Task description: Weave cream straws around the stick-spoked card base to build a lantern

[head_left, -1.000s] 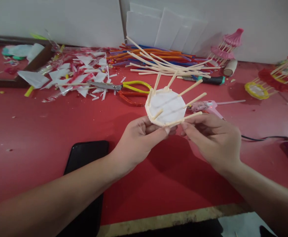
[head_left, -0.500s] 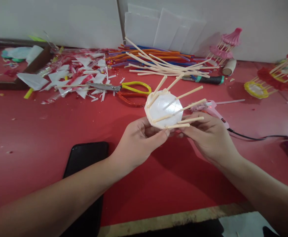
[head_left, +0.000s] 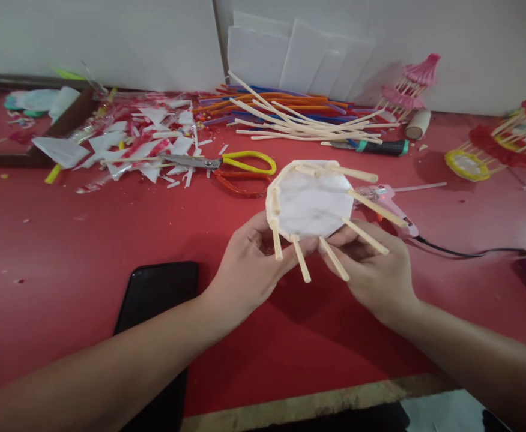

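A white many-sided disc (head_left: pixel 312 201) with several cream sticks standing out from its rim is held above the red table. Its flat face is turned up toward the camera, and the sticks on the near side point down and outward. My left hand (head_left: pixel 249 258) grips the lower left edge, thumb in front and fingers partly hidden behind the disc. At the lower right edge, my right hand (head_left: pixel 375 264) is closed on the same disc, its fingertips among the sticks.
Scissors (head_left: pixel 245 163) lie behind the disc at left, beside paper scraps (head_left: pixel 141 144). Cream sticks (head_left: pixel 299 123) and a cutter (head_left: pixel 384 146) are farther back. A pink glue gun (head_left: pixel 393 207) is behind my right hand; a black phone (head_left: pixel 159 294) lies by my left forearm.
The disc has tilted so that its white face shows more fully, and its sticks have swung from pointing up and right to pointing down and right. Both hands still hold it.
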Available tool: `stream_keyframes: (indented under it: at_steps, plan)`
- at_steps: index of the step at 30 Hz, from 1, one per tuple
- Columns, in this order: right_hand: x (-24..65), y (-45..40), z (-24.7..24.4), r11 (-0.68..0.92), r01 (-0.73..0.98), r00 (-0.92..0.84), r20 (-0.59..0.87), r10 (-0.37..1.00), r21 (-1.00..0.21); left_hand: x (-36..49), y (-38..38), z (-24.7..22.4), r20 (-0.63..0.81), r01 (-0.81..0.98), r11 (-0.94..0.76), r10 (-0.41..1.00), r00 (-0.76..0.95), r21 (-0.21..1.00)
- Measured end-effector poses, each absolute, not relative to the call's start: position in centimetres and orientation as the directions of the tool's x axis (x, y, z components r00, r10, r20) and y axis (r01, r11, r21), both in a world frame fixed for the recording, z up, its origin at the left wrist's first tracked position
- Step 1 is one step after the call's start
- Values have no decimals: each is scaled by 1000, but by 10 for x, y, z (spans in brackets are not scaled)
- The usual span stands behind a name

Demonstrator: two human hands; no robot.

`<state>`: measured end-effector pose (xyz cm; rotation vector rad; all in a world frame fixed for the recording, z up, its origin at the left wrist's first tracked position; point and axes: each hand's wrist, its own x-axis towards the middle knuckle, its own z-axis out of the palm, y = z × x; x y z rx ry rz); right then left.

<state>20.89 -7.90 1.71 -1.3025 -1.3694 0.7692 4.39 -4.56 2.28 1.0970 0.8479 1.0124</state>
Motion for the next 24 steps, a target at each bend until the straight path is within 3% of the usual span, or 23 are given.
stream_keyframes:
  at_steps: [5,8,13,16,19,24]
  plan:
    - [209,-80,19,205,367,110,261,959,-908,41,-48,24,-95,-171,150,952,292,974]
    - [211,-80,22,257,439,56,312,949,-861,41,-48,21,-147,-250,227,942,301,941]
    - [217,-77,28,451,633,-101,510,854,-629,43,-46,21,-290,-368,422,886,362,829]
    - [221,-77,31,484,673,-140,546,826,-560,43,-45,24,-344,-362,479,860,378,800]
    - [223,-78,32,463,643,-133,506,852,-611,42,-45,25,-366,-354,498,851,377,792]
    - [222,-77,24,244,462,11,280,960,-853,42,-45,21,-357,-338,494,847,393,801]
